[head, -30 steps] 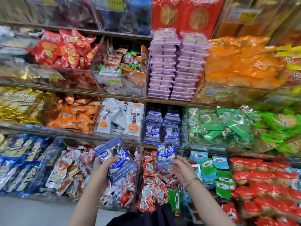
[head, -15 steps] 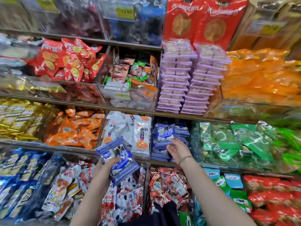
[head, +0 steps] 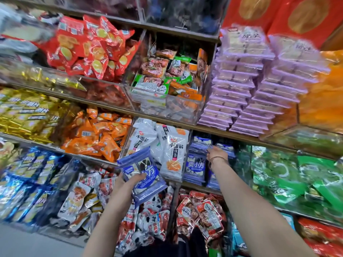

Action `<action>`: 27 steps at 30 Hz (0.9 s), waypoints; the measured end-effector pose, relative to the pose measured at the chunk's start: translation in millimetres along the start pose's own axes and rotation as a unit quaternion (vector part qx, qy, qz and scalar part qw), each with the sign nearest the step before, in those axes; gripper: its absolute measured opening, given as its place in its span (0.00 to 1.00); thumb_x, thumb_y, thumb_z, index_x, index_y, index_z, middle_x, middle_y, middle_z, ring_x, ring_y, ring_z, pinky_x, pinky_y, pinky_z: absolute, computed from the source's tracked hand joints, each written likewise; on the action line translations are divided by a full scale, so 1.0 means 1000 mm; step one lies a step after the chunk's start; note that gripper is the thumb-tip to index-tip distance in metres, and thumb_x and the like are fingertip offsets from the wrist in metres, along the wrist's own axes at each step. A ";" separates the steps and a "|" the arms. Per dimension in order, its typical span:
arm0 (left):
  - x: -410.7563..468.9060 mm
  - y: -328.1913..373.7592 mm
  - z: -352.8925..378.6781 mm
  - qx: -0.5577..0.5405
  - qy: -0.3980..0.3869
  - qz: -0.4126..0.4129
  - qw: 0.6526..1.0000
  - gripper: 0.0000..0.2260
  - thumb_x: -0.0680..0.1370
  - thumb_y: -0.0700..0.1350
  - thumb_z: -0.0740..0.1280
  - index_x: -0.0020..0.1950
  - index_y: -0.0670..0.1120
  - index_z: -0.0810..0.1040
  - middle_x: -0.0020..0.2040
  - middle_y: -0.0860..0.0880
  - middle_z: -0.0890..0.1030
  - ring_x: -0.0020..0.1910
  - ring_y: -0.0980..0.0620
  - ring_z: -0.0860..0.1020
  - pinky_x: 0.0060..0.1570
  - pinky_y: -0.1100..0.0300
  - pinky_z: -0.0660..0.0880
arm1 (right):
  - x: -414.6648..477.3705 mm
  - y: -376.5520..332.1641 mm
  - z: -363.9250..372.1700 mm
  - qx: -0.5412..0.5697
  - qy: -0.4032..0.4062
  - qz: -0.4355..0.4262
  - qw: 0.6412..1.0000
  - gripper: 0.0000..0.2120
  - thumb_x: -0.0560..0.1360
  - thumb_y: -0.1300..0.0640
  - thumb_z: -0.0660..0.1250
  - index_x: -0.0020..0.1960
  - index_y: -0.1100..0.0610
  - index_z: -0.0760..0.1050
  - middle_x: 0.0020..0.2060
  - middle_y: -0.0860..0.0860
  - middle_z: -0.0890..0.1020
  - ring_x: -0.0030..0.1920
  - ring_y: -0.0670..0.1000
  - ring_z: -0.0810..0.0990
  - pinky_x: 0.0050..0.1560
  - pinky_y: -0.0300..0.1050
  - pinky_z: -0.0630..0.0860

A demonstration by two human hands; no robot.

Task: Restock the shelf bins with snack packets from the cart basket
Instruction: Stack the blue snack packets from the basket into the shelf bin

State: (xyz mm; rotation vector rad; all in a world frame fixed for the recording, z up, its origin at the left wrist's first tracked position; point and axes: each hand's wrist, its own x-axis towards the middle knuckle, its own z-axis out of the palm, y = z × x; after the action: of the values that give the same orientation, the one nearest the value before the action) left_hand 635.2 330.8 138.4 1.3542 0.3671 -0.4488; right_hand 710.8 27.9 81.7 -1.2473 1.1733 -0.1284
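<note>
My left hand (head: 128, 182) grips a small stack of blue snack packets (head: 143, 171), held tilted in front of the lower shelves. My right hand (head: 216, 154) reaches into the middle-shelf bin of matching blue packets (head: 195, 165). Its fingers pinch a blue packet (head: 201, 142) lying on top of the stack at the back of the bin, and the fingertips are partly hidden. A thin band circles that wrist. The cart basket is out of view.
White noodle-snack packs (head: 172, 151) fill the bin left of the blue one, and green packets (head: 278, 173) lie to its right. Purple packs (head: 241, 89) are stacked on the shelf above. Red and white packets (head: 204, 210) crowd the lower bins.
My right hand carried one blue packet up from in front of the lower bins into the blue-packet bin and reached deeper in. My left hand stayed put with its stack. The view tilted upward.
</note>
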 end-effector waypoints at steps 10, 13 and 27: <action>0.002 0.005 0.011 -0.040 -0.044 -0.021 0.998 0.21 0.62 0.50 0.76 0.51 0.58 0.73 0.50 0.60 0.77 0.47 0.64 0.73 0.61 0.48 0.62 | -0.018 0.002 -0.013 -0.024 -0.083 -0.052 0.995 0.30 0.73 0.66 0.67 0.72 0.58 0.59 0.64 0.65 0.72 0.61 0.60 0.76 0.63 0.52 0.73; 0.000 0.003 0.018 -0.020 -0.061 -0.019 0.998 0.36 0.55 0.53 0.80 0.60 0.53 0.71 0.58 0.56 0.75 0.54 0.56 0.73 0.61 0.49 0.62 | -0.055 0.016 -0.040 0.046 -0.172 -0.049 0.983 0.37 0.74 0.65 0.68 0.76 0.54 0.53 0.67 0.61 0.69 0.61 0.57 0.76 0.63 0.49 0.72; -0.017 -0.009 0.056 0.055 -0.062 0.003 0.997 0.53 0.50 0.64 0.79 0.71 0.48 0.65 0.69 0.47 0.71 0.59 0.48 0.76 0.44 0.61 0.79 | -0.165 0.067 -0.063 -0.099 -0.314 -0.118 0.937 0.12 0.74 0.56 0.69 0.56 0.58 0.76 0.44 0.47 0.84 0.44 0.43 0.81 0.47 0.40 0.79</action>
State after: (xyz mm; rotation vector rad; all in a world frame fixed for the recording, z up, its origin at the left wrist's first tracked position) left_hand 615.8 275.5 149.0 1.4255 0.2384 -0.5510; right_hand 555.4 118.4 139.7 -1.4588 0.4870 0.2069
